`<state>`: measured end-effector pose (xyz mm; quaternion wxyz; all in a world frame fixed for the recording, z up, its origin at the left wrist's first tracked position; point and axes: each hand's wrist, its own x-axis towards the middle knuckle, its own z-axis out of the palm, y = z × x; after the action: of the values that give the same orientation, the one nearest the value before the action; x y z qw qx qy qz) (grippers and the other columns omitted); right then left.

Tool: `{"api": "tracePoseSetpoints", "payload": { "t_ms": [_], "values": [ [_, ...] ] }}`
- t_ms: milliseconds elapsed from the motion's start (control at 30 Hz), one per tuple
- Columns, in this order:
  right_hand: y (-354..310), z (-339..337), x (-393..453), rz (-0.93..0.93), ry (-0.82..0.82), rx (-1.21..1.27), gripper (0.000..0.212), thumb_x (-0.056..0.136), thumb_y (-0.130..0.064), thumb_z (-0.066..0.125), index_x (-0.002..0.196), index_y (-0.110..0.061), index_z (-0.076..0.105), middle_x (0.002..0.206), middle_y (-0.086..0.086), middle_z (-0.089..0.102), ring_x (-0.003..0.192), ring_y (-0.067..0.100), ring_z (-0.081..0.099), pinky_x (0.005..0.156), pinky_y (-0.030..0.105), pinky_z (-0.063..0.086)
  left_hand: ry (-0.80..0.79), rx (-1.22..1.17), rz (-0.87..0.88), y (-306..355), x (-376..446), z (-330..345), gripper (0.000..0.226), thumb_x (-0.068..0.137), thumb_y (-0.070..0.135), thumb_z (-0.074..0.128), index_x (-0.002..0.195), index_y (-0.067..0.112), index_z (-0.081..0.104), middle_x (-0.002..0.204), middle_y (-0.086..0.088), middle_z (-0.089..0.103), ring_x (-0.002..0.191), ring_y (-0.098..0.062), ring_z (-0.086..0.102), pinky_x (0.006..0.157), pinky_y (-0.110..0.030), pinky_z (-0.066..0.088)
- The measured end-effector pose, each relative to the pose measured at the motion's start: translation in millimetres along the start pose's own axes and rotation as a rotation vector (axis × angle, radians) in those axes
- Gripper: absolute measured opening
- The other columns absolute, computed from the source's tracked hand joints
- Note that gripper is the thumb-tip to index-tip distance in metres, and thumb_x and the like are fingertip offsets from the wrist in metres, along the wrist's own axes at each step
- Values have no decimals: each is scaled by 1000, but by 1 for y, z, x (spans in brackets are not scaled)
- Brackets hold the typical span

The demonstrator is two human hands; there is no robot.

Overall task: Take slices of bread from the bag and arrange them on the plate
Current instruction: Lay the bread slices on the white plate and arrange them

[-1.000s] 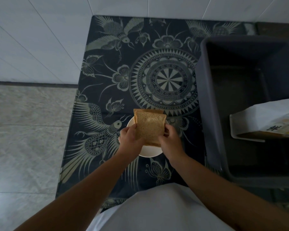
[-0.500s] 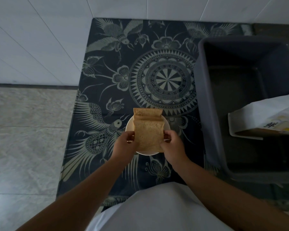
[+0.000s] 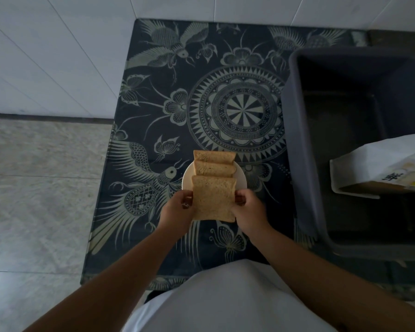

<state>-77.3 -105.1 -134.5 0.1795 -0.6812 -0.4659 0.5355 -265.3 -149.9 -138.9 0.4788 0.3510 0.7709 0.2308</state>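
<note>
1. Gripping: left hand [image 3: 177,208] and right hand [image 3: 248,208] each pinch a side edge of the nearest bread slice [image 3: 213,198], fingers closed on its crust. Risk: the soft crumb may tear or crease if the pinch is tight.
2. Slice position: it overhangs the near rim of the plate [image 3: 187,174], over which it is held; whether it rests there cannot be told. Risk: released as it is, it could tip off the near edge onto the patterned cloth [image 3: 153,97].
3. Two further slices [image 3: 213,164] lie fanned on the plate beyond, overlapping. Risk: a nudge from the held slice could slide them over the far rim, since the plate looks small for three.
4. Bread bag [image 3: 379,171] lies well apart at right, in the dark bin [image 3: 295,140]; untouched, no hazard judged.
</note>
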Motion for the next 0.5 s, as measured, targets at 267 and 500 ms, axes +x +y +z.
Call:
{"api": "tracePoseSetpoints", "payload": {
  "t_ms": [267,500],
  "values": [
    [-22,-12,24,67,-27,152,45,90,-19,64,133,-20,50,117,-7,59,104,9,57,82,25,47,92,44,71,14,7,-7,47,92,37,59,135,22,51,118,6,64,98,-9,61,70,-21,47],
    [-25,-2,17,56,-52,206,34,91,-17,62,124,-25,58,116,-9,65,103,7,63,88,37,55,-30,-66,99,34,2,7,35,88,25,56,122,35,54,103,18,64,82,5,63,57,-11,48]
  ]
}}
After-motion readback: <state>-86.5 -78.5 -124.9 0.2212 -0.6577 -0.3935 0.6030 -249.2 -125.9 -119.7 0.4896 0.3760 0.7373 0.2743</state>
